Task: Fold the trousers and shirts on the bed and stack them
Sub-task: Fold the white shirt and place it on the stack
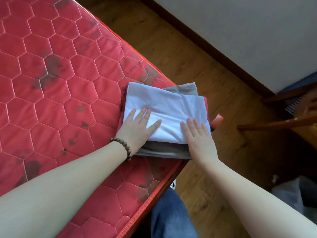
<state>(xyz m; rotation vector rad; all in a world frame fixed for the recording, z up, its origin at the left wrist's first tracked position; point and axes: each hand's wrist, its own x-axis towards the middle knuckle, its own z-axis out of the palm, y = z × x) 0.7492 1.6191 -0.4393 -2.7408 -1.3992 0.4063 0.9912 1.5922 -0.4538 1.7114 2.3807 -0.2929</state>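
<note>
1. Clothes lie in a folded stack at centre frame, on the corner of the red quilted mattress that fills the left half of the frame.
2. A white folded garment is the top layer. Under it a grey folded garment shows along the stack's lower edge and again at its upper right corner, and a dark red layer peeks out along the left side.
3. The left hand rests flat on the lower left part of the white garment, fingers straight and slightly spread, thumb out toward the right. A brown bead bracelet circles that wrist.
4. The right hand lies flat on the lower right part of the white garment, fingers straight and close together, palm reaching over the stack's lower right corner.
5. Neither hand grips cloth; both press down with open palms.
6. A wooden floor runs diagonally across the right of the frame, with a white wall and dark skirting at upper right.
7. A leg in blue jeans shows at bottom centre, and wooden furniture stands at the right edge.
</note>
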